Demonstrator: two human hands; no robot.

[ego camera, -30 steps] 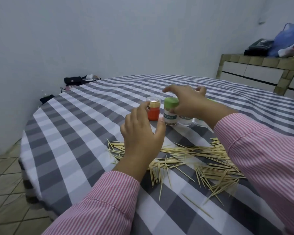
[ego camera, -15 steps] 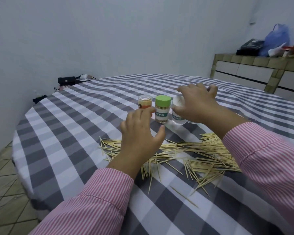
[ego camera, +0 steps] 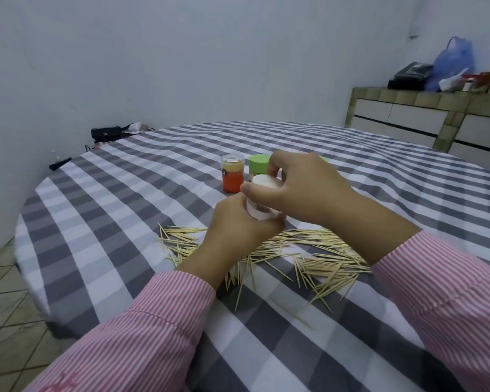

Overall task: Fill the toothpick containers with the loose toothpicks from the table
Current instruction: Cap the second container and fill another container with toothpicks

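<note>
Head view: both hands meet over a white toothpick container (ego camera: 262,198), held tilted just above the worktop (ego camera: 142,193), which wears a grey-and-white checked cloth. The left hand (ego camera: 239,226) wraps its fingers round the lower body of the container in a closed grip. The right hand (ego camera: 300,188) curls thumb and fingers round its upper end, where the white cap sits. Behind them stand an orange container with a clear lid (ego camera: 232,176) and a green-capped container (ego camera: 259,166), upright and just beside each other, the green one partly hidden by the right hand. The loose toothpicks (ego camera: 323,256) lie scattered in a broad band on the cloth, under and to either side of the wrists. Both sleeves are pink-and-white striped.
</note>
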